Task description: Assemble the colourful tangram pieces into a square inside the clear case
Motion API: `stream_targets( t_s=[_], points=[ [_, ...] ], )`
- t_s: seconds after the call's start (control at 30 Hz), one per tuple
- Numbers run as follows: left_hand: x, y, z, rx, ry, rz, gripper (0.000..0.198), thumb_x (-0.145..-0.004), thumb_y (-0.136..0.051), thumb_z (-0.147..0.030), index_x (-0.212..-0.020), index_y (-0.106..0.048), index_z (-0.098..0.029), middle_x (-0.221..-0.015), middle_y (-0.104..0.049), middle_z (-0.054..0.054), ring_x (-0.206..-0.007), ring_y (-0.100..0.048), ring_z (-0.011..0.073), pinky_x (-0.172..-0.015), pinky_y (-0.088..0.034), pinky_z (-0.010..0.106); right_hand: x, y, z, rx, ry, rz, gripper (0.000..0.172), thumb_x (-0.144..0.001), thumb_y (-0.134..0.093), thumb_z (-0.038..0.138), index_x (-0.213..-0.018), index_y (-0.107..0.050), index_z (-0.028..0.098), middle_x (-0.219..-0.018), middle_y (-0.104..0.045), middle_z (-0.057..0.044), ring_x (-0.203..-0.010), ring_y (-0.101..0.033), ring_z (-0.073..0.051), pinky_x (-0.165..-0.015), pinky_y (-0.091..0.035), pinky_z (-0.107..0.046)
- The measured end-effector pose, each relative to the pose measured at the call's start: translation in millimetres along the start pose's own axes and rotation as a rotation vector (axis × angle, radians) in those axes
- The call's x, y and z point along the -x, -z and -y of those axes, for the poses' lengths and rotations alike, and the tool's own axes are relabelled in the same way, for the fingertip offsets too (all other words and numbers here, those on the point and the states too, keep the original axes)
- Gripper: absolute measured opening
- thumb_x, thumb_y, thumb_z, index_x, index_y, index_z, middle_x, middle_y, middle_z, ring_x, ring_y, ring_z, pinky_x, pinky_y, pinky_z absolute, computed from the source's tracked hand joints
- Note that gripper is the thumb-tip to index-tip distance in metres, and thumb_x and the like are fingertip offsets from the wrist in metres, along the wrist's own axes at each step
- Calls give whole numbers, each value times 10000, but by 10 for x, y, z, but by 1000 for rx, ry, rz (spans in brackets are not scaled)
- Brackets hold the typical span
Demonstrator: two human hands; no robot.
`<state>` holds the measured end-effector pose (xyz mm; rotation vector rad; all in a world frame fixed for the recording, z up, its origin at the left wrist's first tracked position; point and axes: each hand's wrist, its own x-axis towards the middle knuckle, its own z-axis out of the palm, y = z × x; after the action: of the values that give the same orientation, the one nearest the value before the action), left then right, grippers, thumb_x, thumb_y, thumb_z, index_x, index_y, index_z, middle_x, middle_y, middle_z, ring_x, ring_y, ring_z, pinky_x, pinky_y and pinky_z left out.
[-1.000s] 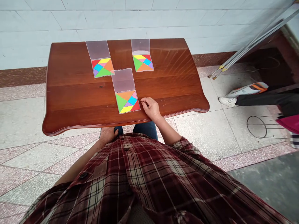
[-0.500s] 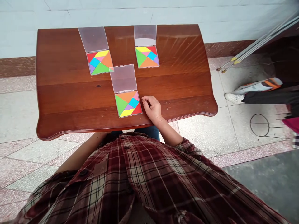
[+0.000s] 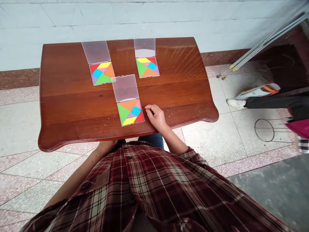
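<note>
Three open tangram boxes lie on a brown wooden table (image 3: 72,106). The nearest tangram box (image 3: 130,112) holds coloured tiles, with its clear lid (image 3: 125,88) folded back. My right hand (image 3: 155,116) rests on the table just right of this box, fingers curled, touching its right edge. Two more tangram boxes sit further back, one at the left (image 3: 102,73) and one at the right (image 3: 147,67). My left hand (image 3: 106,146) is below the table's near edge at my lap, mostly hidden, fingers out of sight.
A white tiled wall runs behind the table. Another person's leg and white shoe (image 3: 235,103) lie on the floor at the right, beside metal poles (image 3: 265,42) leaning on the wall. A wire ring stand (image 3: 265,130) sits on the floor tiles.
My right hand stays beside the nearest box with little movement. My left hand has dropped from plain view to under the table edge. The camera view has shifted slightly.
</note>
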<state>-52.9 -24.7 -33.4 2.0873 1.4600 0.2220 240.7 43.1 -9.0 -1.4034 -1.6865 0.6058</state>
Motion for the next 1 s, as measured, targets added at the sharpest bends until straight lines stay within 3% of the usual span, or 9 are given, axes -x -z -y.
stream_targets(
  t_s=[0.1,0.2,0.27,0.37,0.47,0.53,0.7,0.87,1.0],
  points=[
    [295,178,69,-18,-18,217,379,-776,-549,-288,-1113,-713,-234,-1163,-747,112,-1107,-676,338,-963,-539,478,-20,42,-74,-3,-42,-33,185,-904,-506,325,-935,-663,234,-905,-717,-59,-838,-658,-205,-808,-552,-375],
    [463,466,-29,88,18,400,277,-852,-499,-368,-938,-737,-256,-1018,-784,75,-886,-730,278,-791,-575,380,-59,72,-156,-1,-66,-70,200,-902,-510,344,-942,-666,226,-871,-699,-53,-815,-653,-198,-805,-552,-372],
    [477,657,-180,186,-14,337,300,-904,-468,-418,-892,-719,-254,-941,-778,46,-825,-717,232,-766,-563,336,-106,92,-220,-3,-72,-74,205,-907,-509,347,-955,-665,224,-865,-689,-49,-813,-652,-194,-808,-552,-371],
    [372,830,-392,262,-21,61,300,-943,-464,-427,-846,-671,-232,-884,-736,36,-801,-680,189,-791,-550,307,-213,125,-341,17,-69,-58,193,-907,-523,332,-970,-667,222,-884,-684,-50,-834,-651,-195,-836,-553,-377],
    [174,806,-464,159,-32,-149,282,-944,-469,-409,-888,-660,-209,-866,-696,55,-804,-651,199,-791,-543,327,-324,141,-460,54,-81,-93,177,-900,-523,294,-966,-666,213,-893,-683,-58,-849,-648,-202,-869,-552,-393],
    [40,714,-457,42,-31,-239,322,-923,-506,-416,-1060,-663,-171,-1019,-695,104,-873,-652,233,-842,-548,374,-369,133,-503,79,-83,-127,173,-899,-513,271,-961,-662,210,-903,-686,-64,-853,-649,-207,-868,-552,-398],
    [-195,519,-503,-194,-90,-179,468,-905,-597,-425,-1246,-597,-104,-1170,-640,174,-1088,-597,330,-982,-501,462,-369,99,-462,148,-53,-123,152,-885,-533,244,-933,-676,226,-899,-691,-61,-869,-641,-218,-850,-548,-398],
    [-350,474,-571,-299,-100,-165,322,-925,-593,-395,-1140,-623,-158,-1011,-629,123,-966,-598,304,-870,-501,415,-387,123,-434,62,-103,-87,123,-853,-563,242,-901,-673,219,-876,-690,-45,-823,-634,-199,-838,-547,-382],
    [-464,490,-597,-324,-92,-125,255,-952,-565,-381,-1039,-643,-155,-982,-619,120,-949,-599,291,-842,-489,383,-505,226,-415,-134,-248,23,109,-833,-567,261,-885,-642,200,-743,-625,19,-621,-578,-124,-685,-529,-304]
  ],
)
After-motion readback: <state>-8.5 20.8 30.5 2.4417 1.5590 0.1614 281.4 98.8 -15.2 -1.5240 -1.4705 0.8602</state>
